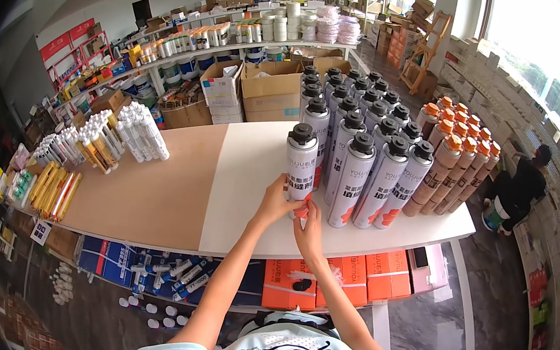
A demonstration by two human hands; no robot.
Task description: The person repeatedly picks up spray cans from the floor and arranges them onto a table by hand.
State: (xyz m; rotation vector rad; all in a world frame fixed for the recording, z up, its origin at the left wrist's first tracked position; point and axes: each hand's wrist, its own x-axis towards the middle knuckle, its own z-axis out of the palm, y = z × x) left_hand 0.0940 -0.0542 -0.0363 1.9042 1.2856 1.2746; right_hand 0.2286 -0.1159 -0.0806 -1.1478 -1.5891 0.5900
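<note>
A white and grey spray foam can (300, 167) with a black cap stands upright at the front left of a group of like cans. My left hand (277, 201) is closed round its lower left side. My right hand (308, 233) has its fingers closed against the can's base, by the red part of the label; the fingertips are partly hidden. Just right of it stands another white can (351, 184), apart from my hands. More black-capped cans (383, 181) stand in rows behind and to the right.
Brown cans (443, 164) with orange caps stand at the table's right end. White and yellow tubes (99, 139) are at the left end of the table (250, 192). Orange boxes (348, 278) lie beneath it. Cardboard boxes (269, 90) stand behind. A person (523, 187) crouches at the right.
</note>
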